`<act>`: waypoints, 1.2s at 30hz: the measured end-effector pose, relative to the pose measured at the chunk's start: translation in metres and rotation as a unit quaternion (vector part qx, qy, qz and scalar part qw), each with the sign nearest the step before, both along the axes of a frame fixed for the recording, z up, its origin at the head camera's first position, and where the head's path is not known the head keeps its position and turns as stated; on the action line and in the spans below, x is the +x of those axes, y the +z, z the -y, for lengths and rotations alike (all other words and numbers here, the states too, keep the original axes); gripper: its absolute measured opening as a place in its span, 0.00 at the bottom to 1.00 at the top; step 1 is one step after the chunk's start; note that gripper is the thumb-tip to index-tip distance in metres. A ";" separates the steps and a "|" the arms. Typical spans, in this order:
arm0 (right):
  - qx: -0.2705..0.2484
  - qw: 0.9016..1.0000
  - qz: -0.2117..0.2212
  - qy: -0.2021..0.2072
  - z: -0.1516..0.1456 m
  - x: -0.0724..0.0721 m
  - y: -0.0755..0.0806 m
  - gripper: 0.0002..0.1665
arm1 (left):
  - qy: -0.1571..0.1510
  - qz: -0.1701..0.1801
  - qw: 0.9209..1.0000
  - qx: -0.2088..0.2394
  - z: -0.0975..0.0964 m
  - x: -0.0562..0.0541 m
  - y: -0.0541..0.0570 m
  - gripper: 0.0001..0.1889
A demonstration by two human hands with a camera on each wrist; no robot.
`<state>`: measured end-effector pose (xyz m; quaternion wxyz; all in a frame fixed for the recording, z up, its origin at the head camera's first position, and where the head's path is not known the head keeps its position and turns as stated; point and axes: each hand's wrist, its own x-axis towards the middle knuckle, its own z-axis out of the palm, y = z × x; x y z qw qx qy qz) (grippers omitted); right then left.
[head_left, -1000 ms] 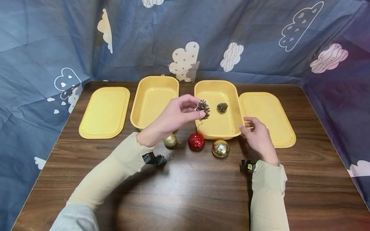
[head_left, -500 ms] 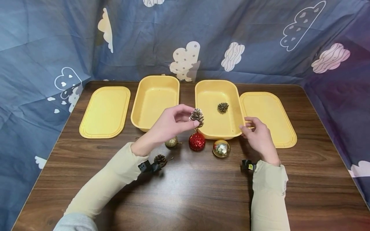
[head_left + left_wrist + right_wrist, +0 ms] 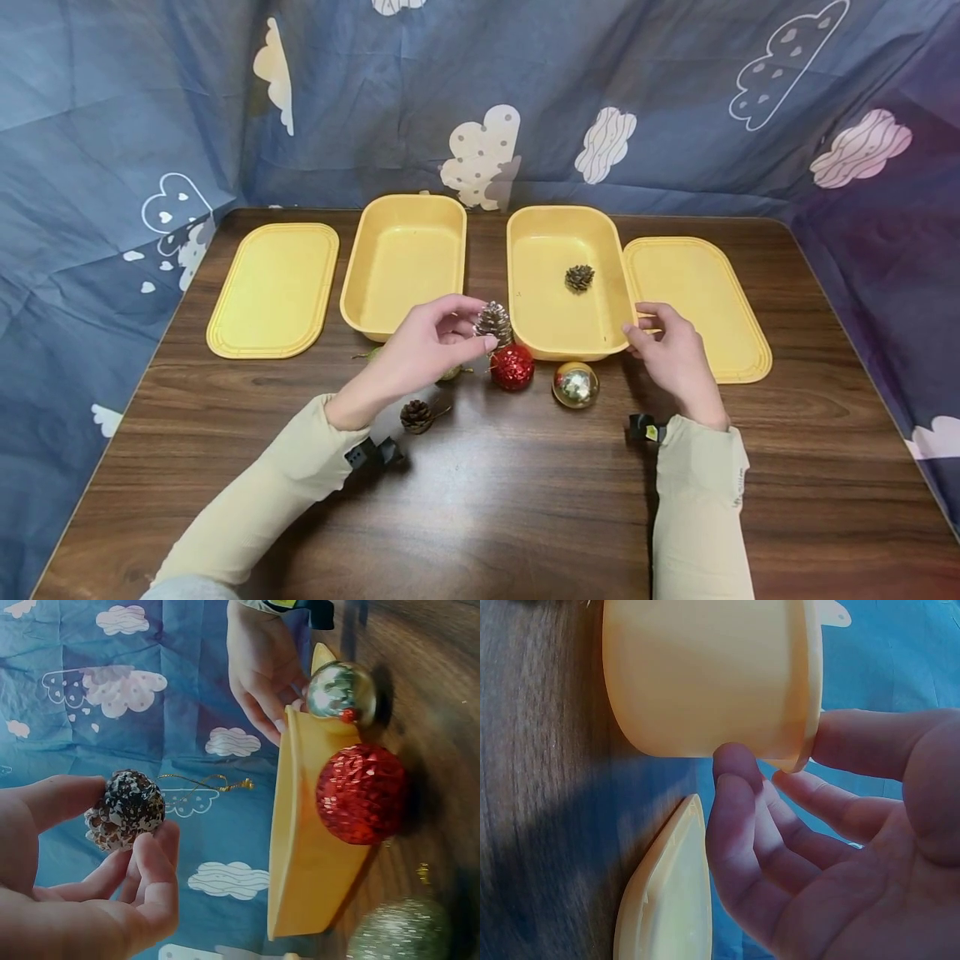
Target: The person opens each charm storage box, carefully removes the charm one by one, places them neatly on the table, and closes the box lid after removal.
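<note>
My left hand [image 3: 420,346] pinches a white-tipped pine cone [image 3: 492,323] between thumb and fingers, just above a red glitter ball [image 3: 513,368]. In the left wrist view a gold cord [image 3: 202,781] trails from this pine cone. At the front right corner of the right yellow box [image 3: 517,329], my right hand [image 3: 671,354] holds the rim, thumb at the edge and fingertips against the outer wall [image 3: 705,682]. A small pine cone [image 3: 579,278] lies inside that box. Another pine cone [image 3: 416,416] rests on the table near my left wrist.
Left of that box stands a second yellow box [image 3: 408,258]. Yellow lids lie flat at the far left [image 3: 273,292] and right [image 3: 697,308]. A shiny gold ball [image 3: 576,385] sits before the right box. A glitter ball [image 3: 401,934] is mostly hidden behind my left hand in the head view.
My left hand has moved from over the right box toward me and to the left, lowering the white-tipped pine cone beside the red ball. The right hand stays at the rim.
</note>
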<state>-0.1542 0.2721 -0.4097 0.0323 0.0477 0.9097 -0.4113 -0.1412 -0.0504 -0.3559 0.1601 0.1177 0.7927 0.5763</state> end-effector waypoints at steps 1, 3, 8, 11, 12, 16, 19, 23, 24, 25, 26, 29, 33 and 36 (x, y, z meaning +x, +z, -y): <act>0.000 1.000 0.000 0.000 0.000 0.000 0.000 0.29 | 0.001 0.001 1.000 0.003 0.001 0.001 -0.002 0.24; 0.001 1.000 -0.001 0.001 0.000 -0.001 0.000 0.30 | 0.004 0.002 1.000 0.006 0.004 0.004 -0.005 0.24; 0.002 1.000 -0.002 0.001 0.000 -0.002 -0.002 0.30 | 0.006 0.003 1.000 0.008 0.008 0.010 -0.013 0.23; 0.002 1.000 -0.002 0.001 0.000 -0.002 -0.003 0.30 | 0.003 0.001 1.000 0.009 0.009 0.014 -0.018 0.23; 0.001 1.000 -0.003 0.001 0.000 -0.002 -0.003 0.30 | 0.002 -0.001 1.000 0.011 0.009 0.015 -0.020 0.23; 0.000 1.000 -0.005 0.000 0.000 -0.002 -0.004 0.30 | -0.008 -0.020 1.000 0.010 0.010 0.018 -0.027 0.23; -0.001 1.000 -0.007 -0.001 0.000 -0.001 -0.004 0.30 | -0.013 -0.035 0.999 -0.003 0.010 0.021 -0.031 0.24; -0.003 1.000 -0.009 -0.001 0.000 -0.001 -0.004 0.30 | -0.016 -0.042 0.999 -0.019 0.010 0.024 -0.036 0.23; -0.004 1.000 -0.009 -0.001 0.000 -0.001 -0.004 0.30 | -0.015 -0.042 0.999 -0.022 0.009 0.025 -0.037 0.22; -0.005 1.000 -0.009 -0.001 0.000 -0.001 -0.004 0.30 | -0.015 -0.042 0.999 -0.024 0.009 0.026 -0.037 0.22; -0.005 1.000 -0.008 -0.001 0.000 -0.001 -0.004 0.30 | -0.015 -0.043 0.999 -0.027 0.009 0.027 -0.037 0.22; -0.004 1.000 -0.007 -0.001 0.000 -0.001 -0.005 0.30 | -0.014 -0.049 0.998 -0.040 0.009 0.030 -0.039 0.22; -0.001 1.000 -0.005 0.000 -0.001 -0.001 -0.004 0.30 | -0.019 -0.062 0.996 -0.066 0.007 0.033 -0.042 0.22; -0.002 1.000 -0.003 0.000 -0.001 -0.002 -0.003 0.31 | -0.024 -0.066 0.994 -0.087 0.007 0.035 -0.044 0.22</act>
